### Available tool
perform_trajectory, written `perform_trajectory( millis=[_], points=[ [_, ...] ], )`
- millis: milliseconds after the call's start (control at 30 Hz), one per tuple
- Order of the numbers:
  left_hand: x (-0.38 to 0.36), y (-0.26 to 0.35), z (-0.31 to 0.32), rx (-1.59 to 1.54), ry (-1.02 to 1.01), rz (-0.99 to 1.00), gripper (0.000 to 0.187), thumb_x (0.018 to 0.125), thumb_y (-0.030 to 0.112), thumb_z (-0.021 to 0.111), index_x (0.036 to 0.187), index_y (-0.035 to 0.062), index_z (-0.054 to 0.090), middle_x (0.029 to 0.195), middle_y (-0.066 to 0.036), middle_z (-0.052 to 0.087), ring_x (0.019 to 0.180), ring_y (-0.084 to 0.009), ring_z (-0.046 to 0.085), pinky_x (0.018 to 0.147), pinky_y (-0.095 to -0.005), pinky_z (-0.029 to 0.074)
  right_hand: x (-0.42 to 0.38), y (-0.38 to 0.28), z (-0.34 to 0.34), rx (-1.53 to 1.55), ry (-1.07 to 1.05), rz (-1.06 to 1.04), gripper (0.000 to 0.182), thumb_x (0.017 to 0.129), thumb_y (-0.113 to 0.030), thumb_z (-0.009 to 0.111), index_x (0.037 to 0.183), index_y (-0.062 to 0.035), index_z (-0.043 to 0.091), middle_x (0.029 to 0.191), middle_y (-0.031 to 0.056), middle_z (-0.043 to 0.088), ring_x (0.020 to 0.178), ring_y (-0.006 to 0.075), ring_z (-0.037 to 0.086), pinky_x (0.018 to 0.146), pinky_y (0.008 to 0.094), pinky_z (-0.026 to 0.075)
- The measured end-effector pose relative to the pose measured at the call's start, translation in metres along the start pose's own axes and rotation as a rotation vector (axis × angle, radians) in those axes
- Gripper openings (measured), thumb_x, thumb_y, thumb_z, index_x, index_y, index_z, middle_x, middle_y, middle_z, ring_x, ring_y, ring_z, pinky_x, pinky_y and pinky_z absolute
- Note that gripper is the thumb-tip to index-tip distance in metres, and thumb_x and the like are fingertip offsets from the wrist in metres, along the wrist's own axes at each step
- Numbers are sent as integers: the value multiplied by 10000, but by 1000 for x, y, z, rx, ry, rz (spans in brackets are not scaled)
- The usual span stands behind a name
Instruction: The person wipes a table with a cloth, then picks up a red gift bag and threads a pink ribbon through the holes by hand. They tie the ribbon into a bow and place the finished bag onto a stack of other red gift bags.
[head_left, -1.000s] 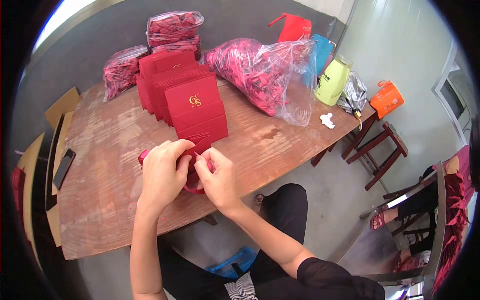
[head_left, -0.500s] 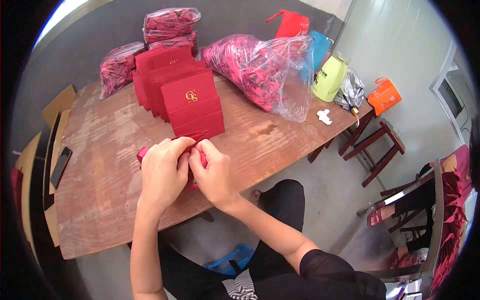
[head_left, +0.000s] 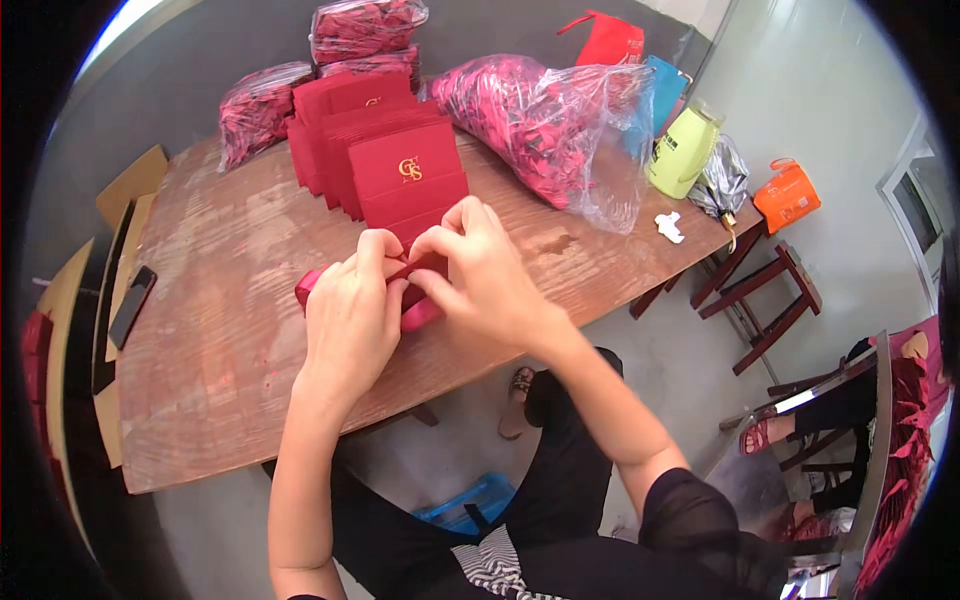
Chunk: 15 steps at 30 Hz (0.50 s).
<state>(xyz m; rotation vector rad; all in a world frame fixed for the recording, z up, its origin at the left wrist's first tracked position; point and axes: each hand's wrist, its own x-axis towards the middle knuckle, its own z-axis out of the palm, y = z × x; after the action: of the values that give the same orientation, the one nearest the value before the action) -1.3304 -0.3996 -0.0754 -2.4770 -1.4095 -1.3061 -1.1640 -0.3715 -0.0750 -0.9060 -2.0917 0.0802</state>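
Note:
My left hand (head_left: 350, 310) is closed on a dark red folded paper piece (head_left: 428, 262) near the table's front edge. My right hand (head_left: 482, 265) pinches the same piece from the right, its thumb and fingers close to my left fingertips. Pink ribbon (head_left: 422, 313) shows below and between the hands, and more of it sticks out left of my left hand. Just beyond them stands a row of dark red card envelopes (head_left: 408, 170) with gold lettering. My fingers hide much of the held piece.
Wooden table (head_left: 230, 330); clear bags of red pieces (head_left: 530, 125) at the back; green bottle (head_left: 686, 150), white scrap (head_left: 669, 227) and orange pouch (head_left: 787, 197) at right; phone (head_left: 132, 307) at left. Stool (head_left: 770, 300) and a co-worker's feet (head_left: 765, 435) lie beyond the table.
My right hand has risen and turned, its fingers now higher over the held piece. More pink ribbon shows between the hands. The whole view has shifted slightly.

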Motion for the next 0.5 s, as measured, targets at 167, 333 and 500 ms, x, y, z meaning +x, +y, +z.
perform_trajectory(
  millis=[167, 333, 500],
  points=[
    [-1, 0, 0, 0, -11, -13, 250, 791, 9, 606, 990, 22, 455, 820, -147, 641, 769, -331, 622, 671, -408, 461, 33, 17, -16, 97, -460, -76, 201, 802, -196, 644, 884, -14, 669, 844, 122, 496, 892, 251, 474, 806, 354, 409],
    [-4, 5, -2, 10, -36, -25, 245, 795, 11, 608, 980, 11, 448, 826, -175, 625, 767, -358, 602, 669, -426, 454, 65, 25, -23, 254, -830, 139, 298, 852, -281, 642, 931, 3, 684, 835, 109, 617, 805, 175, 563, 725, 308, 442],
    [-3, 7, -3, 34, -92, -23, 218, 798, 17, 608, 965, 11, 468, 837, -169, 627, 764, -364, 589, 668, -429, 447, 89, 18, -23, 118, -994, 154, 255, 784, -274, 699, 914, -55, 714, 751, 55, 666, 715, 152, 587, 655, 302, 441]
  ],
)
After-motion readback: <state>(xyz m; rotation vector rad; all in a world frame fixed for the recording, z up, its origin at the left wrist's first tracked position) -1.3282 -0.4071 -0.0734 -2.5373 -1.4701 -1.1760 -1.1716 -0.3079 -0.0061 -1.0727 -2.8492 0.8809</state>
